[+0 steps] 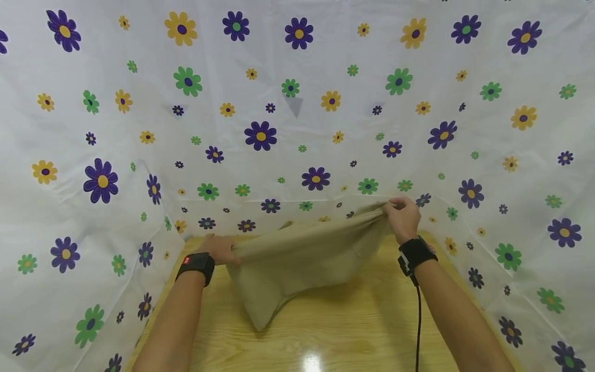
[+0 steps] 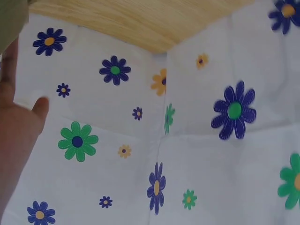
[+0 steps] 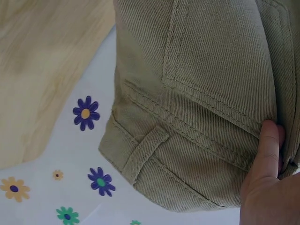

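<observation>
- The trousers (image 1: 307, 258), a khaki pair, are stretched between two hands over the surface (image 1: 325, 336); whether their drooping lower corner touches it, I cannot tell.
- They should handle as soft and fairly light, the ribbed cloth looking sturdy, not slippery or fragile; it would likely sag wherever unsupported.
- The waistband (image 3: 180, 180), with its belt loop (image 3: 145, 152), and the stitched seam beside the pocket (image 3: 215, 56) look like the firmest places to take hold.
- At the trousers' right end, the right hand (image 1: 403, 217) has its grip pinching bunched cloth, the thumb near the pocket's corner.
- At the trousers' left end, the left hand (image 1: 218, 249) touches the cloth; whether its grip pinches or merely supports, I cannot tell.
- Out past the trousers on either side, each wrist wears a black band (image 1: 196, 266).
- Behind the trousers stands a white flowered sheet (image 1: 297, 155).
</observation>
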A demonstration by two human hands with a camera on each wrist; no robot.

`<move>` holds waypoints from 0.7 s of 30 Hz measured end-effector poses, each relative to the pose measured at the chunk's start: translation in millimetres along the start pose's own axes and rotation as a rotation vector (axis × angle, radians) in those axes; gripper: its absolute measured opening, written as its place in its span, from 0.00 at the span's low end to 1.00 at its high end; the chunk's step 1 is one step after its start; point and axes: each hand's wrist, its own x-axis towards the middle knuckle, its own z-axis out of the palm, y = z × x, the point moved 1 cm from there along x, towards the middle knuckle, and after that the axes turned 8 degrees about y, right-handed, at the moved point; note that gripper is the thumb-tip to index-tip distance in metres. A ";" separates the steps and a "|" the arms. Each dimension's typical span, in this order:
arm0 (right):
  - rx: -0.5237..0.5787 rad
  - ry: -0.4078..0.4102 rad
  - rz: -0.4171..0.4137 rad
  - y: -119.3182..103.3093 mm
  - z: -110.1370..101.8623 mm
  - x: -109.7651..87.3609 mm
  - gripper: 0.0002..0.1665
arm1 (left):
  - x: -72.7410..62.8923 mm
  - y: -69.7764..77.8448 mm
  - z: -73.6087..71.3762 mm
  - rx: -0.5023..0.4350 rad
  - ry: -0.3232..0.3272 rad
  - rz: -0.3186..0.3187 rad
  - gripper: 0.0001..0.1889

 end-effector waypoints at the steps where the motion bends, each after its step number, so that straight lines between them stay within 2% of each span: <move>1: -0.001 0.003 0.006 2.0 -0.8 0.1 0.15 | 0.0 -2.8 -0.6 0.054 0.024 0.029 0.27; 4: -0.017 -0.001 0.011 8.6 -2.6 0.5 0.17 | 0.0 -13.0 -0.7 0.215 0.109 0.084 0.28; 7: -0.018 0.005 0.044 19.4 -5.0 0.7 0.16 | -0.5 -20.0 -1.6 0.326 0.219 0.102 0.22; 10: -0.022 0.037 0.078 31.5 -8.2 1.8 0.15 | 0.3 -19.5 -4.2 0.376 0.406 0.116 0.14; 12: -0.013 0.050 0.088 38.5 -8.4 2.8 0.15 | 0.5 -16.2 -5.8 0.395 0.545 0.123 0.13; 15: 0.001 0.059 0.096 49.5 -5.6 4.1 0.15 | -0.7 -12.8 -0.8 0.432 0.685 0.133 0.11; 16: -0.004 0.062 0.104 54.4 -5.0 4.3 0.15 | -2.5 -12.0 3.5 0.439 0.682 0.137 0.11; 18: -0.015 0.056 0.132 65.5 -6.6 1.7 0.15 | -7.9 -12.5 16.7 0.439 0.638 0.149 0.12; 21: -0.046 0.043 0.184 88.0 -14.6 -7.2 0.16 | -15.4 -14.9 45.4 0.439 0.497 0.175 0.12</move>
